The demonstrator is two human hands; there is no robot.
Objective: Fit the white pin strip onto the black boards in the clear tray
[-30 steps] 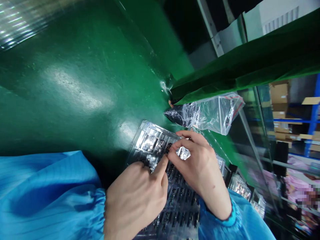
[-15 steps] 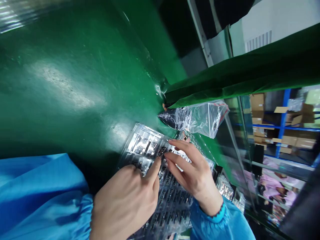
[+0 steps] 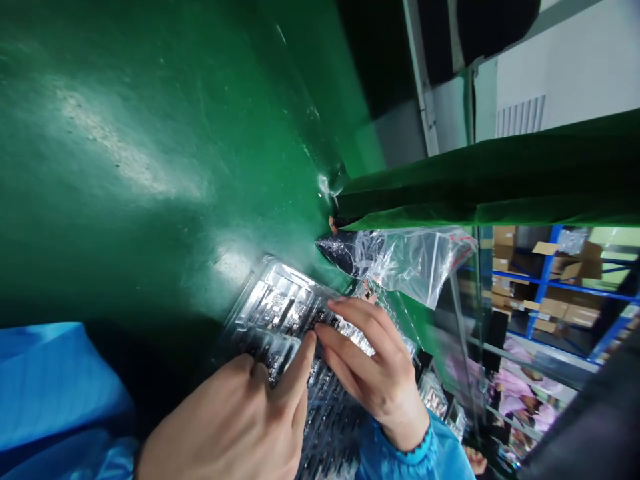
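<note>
A clear plastic tray [image 3: 250, 300] with rows of compartments lies on the green surface, holding several small metallic and dark electronic parts. My left hand [image 3: 235, 413] reaches over its near left side, index finger stretched out and the other fingers curled under; that fingertip touches down beside a small dark electronic part [image 3: 317, 320]. Around the same part are the fingertips of my right hand [image 3: 375, 363], bent and close together at the tips. The exact contact is partly hidden by the fingers. Both arms wear blue elasticated sleeves.
Beyond the tray lies a clear zip bag [image 3: 420, 257] with dark contents. More clear trays [image 3: 434, 395] sit to the right. A green-covered bar [image 3: 490, 180] crosses at upper right. Behind glass are blue shelving [image 3: 543, 280] with cardboard boxes and people in pink [image 3: 515, 387].
The view has shifted, so the bag and bar sit lower in the picture. Both hands keep nearly the same pose at the small dark part.
</note>
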